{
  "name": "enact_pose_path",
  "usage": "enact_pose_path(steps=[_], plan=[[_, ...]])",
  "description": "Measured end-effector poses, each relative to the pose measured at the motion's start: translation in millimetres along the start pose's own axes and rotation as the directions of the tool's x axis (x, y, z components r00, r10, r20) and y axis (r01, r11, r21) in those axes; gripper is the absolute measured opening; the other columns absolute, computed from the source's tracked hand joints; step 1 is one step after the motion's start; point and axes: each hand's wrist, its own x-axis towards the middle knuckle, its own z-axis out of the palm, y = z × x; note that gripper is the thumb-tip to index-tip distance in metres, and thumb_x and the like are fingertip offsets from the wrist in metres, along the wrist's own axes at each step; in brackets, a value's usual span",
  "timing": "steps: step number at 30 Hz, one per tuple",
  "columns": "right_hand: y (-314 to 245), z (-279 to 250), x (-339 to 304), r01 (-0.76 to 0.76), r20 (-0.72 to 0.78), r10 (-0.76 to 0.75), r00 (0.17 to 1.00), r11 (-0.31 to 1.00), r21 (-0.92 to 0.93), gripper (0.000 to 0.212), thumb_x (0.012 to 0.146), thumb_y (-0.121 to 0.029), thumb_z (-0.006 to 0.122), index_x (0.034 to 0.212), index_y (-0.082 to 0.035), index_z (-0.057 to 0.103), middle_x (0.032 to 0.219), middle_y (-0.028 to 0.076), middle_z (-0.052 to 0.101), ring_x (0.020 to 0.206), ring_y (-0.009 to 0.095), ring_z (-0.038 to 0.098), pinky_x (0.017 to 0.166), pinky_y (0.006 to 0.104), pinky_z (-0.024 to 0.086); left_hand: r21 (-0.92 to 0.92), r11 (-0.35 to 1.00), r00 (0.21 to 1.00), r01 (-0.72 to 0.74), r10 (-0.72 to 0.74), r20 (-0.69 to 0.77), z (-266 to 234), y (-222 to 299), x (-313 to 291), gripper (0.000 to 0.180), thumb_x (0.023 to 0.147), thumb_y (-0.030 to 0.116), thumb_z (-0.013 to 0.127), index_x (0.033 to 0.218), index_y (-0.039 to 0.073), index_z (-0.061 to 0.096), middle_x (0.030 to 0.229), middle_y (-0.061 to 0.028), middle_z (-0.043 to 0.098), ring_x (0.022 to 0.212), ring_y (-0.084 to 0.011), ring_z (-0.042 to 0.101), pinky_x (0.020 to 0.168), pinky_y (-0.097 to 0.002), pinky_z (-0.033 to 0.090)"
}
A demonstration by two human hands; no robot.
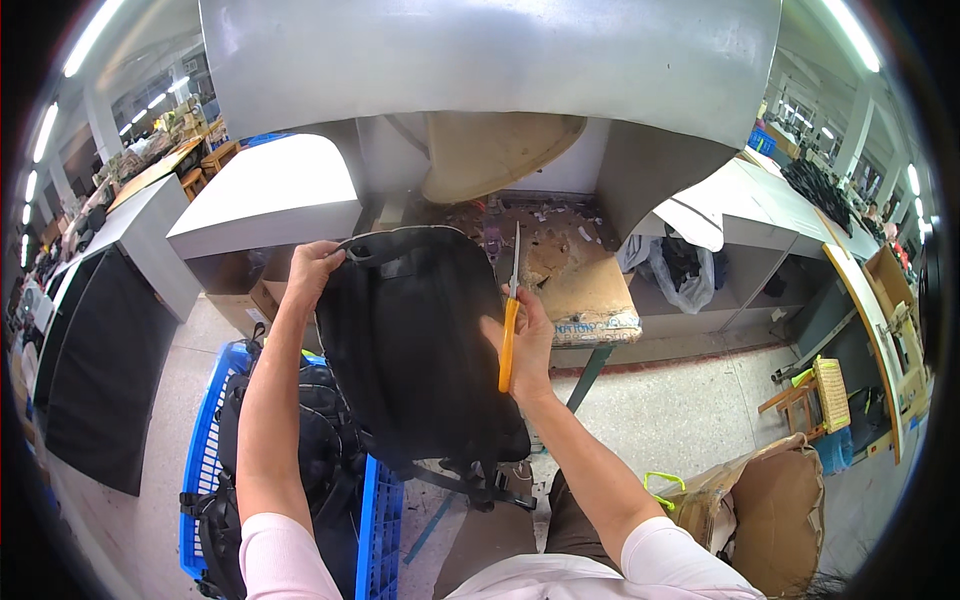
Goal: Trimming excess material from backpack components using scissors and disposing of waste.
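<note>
In front of me hangs a black backpack (410, 340), with loose straps and buckles at its lower end. My left hand (316, 268) is closed on its top left edge. At the bag's right side, my right hand (528, 345) is closed around an orange-handled tool (508, 345) with a slim, pointed metal blade. The blade points up and away from me; whether it is one blade or two lying together, I cannot tell. The right thumb is partly hidden behind the bag's edge or the handle.
Below left, a blue plastic crate (375, 530) holds more black bags. A scrap-strewn worktable (600, 290) stands ahead under a grey metal hood (490, 60). White counters flank it. A cardboard box (780, 510) sits at the lower right, near a small wooden stool (825, 395).
</note>
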Motion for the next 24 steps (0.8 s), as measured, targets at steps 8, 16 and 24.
enact_pose_path(steps=[8, 16, 24], plan=[[-9.9, -22.2, -43.1, 0.123, -0.041, -0.14, 0.989, 0.954, -0.272, 0.05, 0.064, -0.008, 0.07, 0.108, -0.001, 0.047, 0.083, 0.001, 0.048, 0.071, 0.008, 0.044, 0.064, 0.0219, 0.039, 0.131, 0.972, 0.98, -0.197, 0.199, -0.001, 4.1, 5.2, -50.4, 0.023, 0.078, 0.017, 0.057, 0.093, -0.001, 0.061, 0.08, -0.0027, 0.06, 0.073, -0.012, 0.053, 0.067, -0.0236, 0.042], [-16.1, -49.3, -121.6, -0.212, 0.201, 0.183, 0.962, 0.968, 0.135, 0.054, 0.076, -0.005, 0.064, 0.123, -0.006, 0.039, 0.101, -0.002, 0.047, 0.084, 0.004, 0.043, 0.071, 0.0166, 0.036, -0.619, 0.738, 0.956, 0.267, -0.283, 0.076, -9.0, -144.3, -191.7, 0.066, 0.076, 0.025, 0.061, 0.129, 0.0, 0.03, 0.121, -0.0213, 0.043, 0.111, -0.0433, 0.039, 0.088, -0.0453, 0.04], [-8.4, -53.0, -172.7, 0.058, 0.234, -0.034, 0.972, 0.994, -0.095, 0.044, 0.079, -0.014, 0.064, 0.117, -0.009, 0.042, 0.091, 0.007, 0.038, 0.081, 0.017, 0.036, 0.071, 0.0321, 0.03, -0.333, 0.941, 0.998, 0.061, -0.046, 0.053, -1.9, -92.5, -175.4, 0.054, 0.075, 0.02, 0.061, 0.12, 0.001, 0.04, 0.118, -0.0163, 0.044, 0.106, -0.0324, 0.043, 0.091, -0.0394, 0.035]])
